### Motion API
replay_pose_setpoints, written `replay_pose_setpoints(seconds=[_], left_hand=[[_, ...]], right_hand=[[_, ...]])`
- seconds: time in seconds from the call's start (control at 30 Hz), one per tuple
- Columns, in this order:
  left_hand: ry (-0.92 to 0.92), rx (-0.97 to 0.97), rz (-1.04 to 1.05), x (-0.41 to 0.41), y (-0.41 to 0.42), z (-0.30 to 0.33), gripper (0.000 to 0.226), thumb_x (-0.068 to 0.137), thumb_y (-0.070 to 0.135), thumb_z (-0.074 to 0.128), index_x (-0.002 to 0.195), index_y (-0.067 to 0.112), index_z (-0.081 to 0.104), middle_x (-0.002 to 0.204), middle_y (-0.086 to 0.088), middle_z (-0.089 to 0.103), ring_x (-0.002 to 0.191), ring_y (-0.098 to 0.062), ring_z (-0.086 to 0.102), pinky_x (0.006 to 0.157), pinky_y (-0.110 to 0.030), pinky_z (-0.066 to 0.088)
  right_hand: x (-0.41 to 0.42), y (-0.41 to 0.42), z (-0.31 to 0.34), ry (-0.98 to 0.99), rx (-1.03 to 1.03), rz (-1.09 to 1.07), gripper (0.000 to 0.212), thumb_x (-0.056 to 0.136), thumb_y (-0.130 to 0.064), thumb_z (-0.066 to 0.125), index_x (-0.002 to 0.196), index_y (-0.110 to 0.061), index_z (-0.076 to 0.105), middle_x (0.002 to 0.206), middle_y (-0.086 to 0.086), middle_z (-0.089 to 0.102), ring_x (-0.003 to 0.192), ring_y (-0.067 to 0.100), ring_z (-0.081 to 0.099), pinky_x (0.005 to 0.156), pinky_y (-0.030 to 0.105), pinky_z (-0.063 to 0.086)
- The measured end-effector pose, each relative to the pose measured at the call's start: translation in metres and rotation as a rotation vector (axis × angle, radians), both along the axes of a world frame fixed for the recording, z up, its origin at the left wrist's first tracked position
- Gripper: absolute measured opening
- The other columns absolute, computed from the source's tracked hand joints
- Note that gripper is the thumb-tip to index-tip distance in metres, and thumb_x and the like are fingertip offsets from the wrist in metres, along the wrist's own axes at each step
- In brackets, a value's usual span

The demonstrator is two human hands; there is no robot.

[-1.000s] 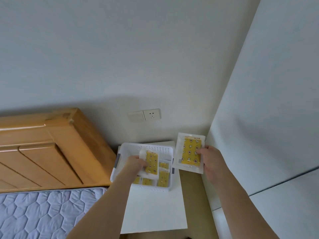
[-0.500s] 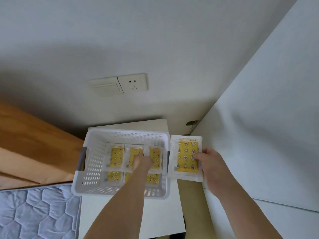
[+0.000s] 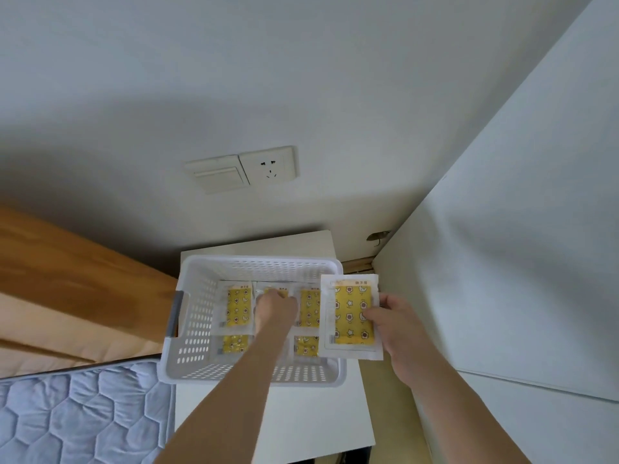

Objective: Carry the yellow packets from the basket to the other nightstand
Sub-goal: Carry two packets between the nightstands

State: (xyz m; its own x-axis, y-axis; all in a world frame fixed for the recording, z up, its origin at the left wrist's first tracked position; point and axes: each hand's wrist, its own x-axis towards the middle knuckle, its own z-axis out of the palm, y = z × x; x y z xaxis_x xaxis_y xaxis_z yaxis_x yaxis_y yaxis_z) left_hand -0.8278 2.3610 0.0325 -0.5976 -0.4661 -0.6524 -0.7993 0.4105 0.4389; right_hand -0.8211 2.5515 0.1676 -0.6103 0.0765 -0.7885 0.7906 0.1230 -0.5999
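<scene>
A white perforated basket stands on a white nightstand. Several yellow star-patterned packets in clear wrappers lie flat in it, one at the left and one at the right. My left hand reaches down into the basket, its fingers curled on the middle packet, which it mostly hides. My right hand grips another yellow packet by its right edge and holds it upright over the basket's right rim.
A wooden headboard and a quilted blue mattress lie to the left of the nightstand. A tall white panel closes the right side. A switch and a socket sit on the wall behind.
My left hand has gone down from above the basket to its floor, with a packet under its fingers. The view has moved closer. My right hand still holds its packet beside the rim.
</scene>
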Motion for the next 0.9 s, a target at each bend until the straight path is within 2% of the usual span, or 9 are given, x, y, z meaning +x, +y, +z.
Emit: replay_pose_setpoints(seconds=[0.13, 0.2, 0.4, 0.47, 0.57, 0.63, 0.73, 0.8, 0.9], left_hand=[[0.119, 0.538, 0.129, 0.025, -0.033, 0.057, 0.014, 0.095, 0.012, 0.056, 0.099, 0.006, 0.068, 0.08, -0.007, 0.067, 0.06, -0.015, 0.054, 0.054, -0.024, 0.044], [0.129, 0.638, 0.041, 0.036, -0.046, 0.075, 0.018, 0.097, 0.013, 0.054, 0.102, 0.004, 0.07, 0.083, -0.009, 0.071, 0.059, -0.014, 0.056, 0.055, -0.024, 0.044], [0.124, 0.562, -0.128, 0.037, -0.071, 0.076, 0.014, 0.094, 0.011, 0.058, 0.098, 0.009, 0.072, 0.082, -0.002, 0.072, 0.063, -0.011, 0.056, 0.061, -0.026, 0.045], [0.094, 0.525, -0.149, 0.037, -0.076, 0.062, 0.009, 0.092, 0.012, 0.062, 0.087, 0.011, 0.069, 0.071, 0.004, 0.069, 0.06, -0.01, 0.056, 0.06, -0.023, 0.046], [0.056, 0.431, -0.174, 0.036, -0.075, 0.04, 0.02, 0.091, 0.011, 0.065, 0.071, 0.013, 0.059, 0.061, 0.005, 0.059, 0.055, -0.008, 0.054, 0.052, -0.017, 0.044], [0.018, 0.394, -0.187, 0.035, -0.072, 0.024, 0.026, 0.09, 0.01, 0.065, 0.066, 0.014, 0.055, 0.062, 0.001, 0.058, 0.054, -0.009, 0.056, 0.047, -0.015, 0.044], [-0.053, 0.377, -0.193, 0.033, -0.064, 0.003, 0.025, 0.089, 0.008, 0.065, 0.066, 0.013, 0.058, 0.061, -0.006, 0.064, 0.056, -0.015, 0.062, 0.055, -0.026, 0.053], [-0.098, 0.387, -0.172, 0.03, -0.057, -0.006, 0.019, 0.088, 0.005, 0.065, 0.07, 0.01, 0.061, 0.063, -0.011, 0.067, 0.058, -0.02, 0.065, 0.06, -0.029, 0.056], [-0.138, 0.408, -0.14, 0.027, -0.048, -0.018, 0.018, 0.086, 0.0, 0.064, 0.07, 0.008, 0.062, 0.061, -0.013, 0.066, 0.056, -0.022, 0.066, 0.061, -0.034, 0.059]], right_hand=[[0.002, -0.026, 0.009, -0.007, -0.005, 0.047, 0.022, 0.088, 0.003, 0.054, 0.1, -0.014, 0.06, 0.099, 0.007, 0.07, 0.09, 0.022, 0.069, 0.077, 0.04, 0.058], [0.002, -0.041, 0.007, -0.011, -0.012, 0.034, 0.02, 0.088, 0.003, 0.054, 0.1, -0.013, 0.06, 0.099, 0.007, 0.069, 0.089, 0.022, 0.069, 0.072, 0.036, 0.057], [0.0, -0.082, -0.022, -0.024, 0.005, 0.074, 0.021, 0.087, 0.001, 0.055, 0.099, -0.015, 0.06, 0.105, 0.01, 0.066, 0.096, 0.029, 0.065, 0.088, 0.047, 0.055], [0.0, -0.092, -0.039, -0.033, 0.018, 0.089, 0.02, 0.086, 0.002, 0.053, 0.099, -0.011, 0.061, 0.105, 0.015, 0.067, 0.101, 0.035, 0.064, 0.089, 0.053, 0.053], [0.004, -0.102, -0.068, -0.059, 0.063, 0.125, 0.024, 0.084, 0.002, 0.048, 0.105, -0.001, 0.059, 0.111, 0.024, 0.064, 0.101, 0.041, 0.064, 0.086, 0.061, 0.051], [0.007, -0.106, -0.087, -0.082, 0.103, 0.157, 0.031, 0.087, -0.001, 0.043, 0.113, -0.006, 0.06, 0.108, 0.02, 0.066, 0.085, 0.03, 0.065, 0.086, 0.055, 0.054], [0.013, -0.107, -0.104, -0.155, 0.172, 0.159, 0.045, 0.094, -0.006, 0.037, 0.138, -0.016, 0.045, 0.101, 0.005, 0.062, 0.081, 0.019, 0.057, 0.075, 0.035, 0.052], [0.015, -0.105, -0.111, -0.206, 0.204, 0.155, 0.044, 0.097, -0.008, 0.037, 0.141, -0.011, 0.037, 0.113, 0.01, 0.056, 0.085, 0.021, 0.051, 0.077, 0.034, 0.045], [0.015, -0.106, -0.123, -0.197, 0.224, 0.168, 0.043, 0.096, -0.01, 0.043, 0.138, -0.002, 0.036, 0.133, 0.019, 0.048, 0.109, 0.031, 0.051, 0.091, 0.038, 0.043]])
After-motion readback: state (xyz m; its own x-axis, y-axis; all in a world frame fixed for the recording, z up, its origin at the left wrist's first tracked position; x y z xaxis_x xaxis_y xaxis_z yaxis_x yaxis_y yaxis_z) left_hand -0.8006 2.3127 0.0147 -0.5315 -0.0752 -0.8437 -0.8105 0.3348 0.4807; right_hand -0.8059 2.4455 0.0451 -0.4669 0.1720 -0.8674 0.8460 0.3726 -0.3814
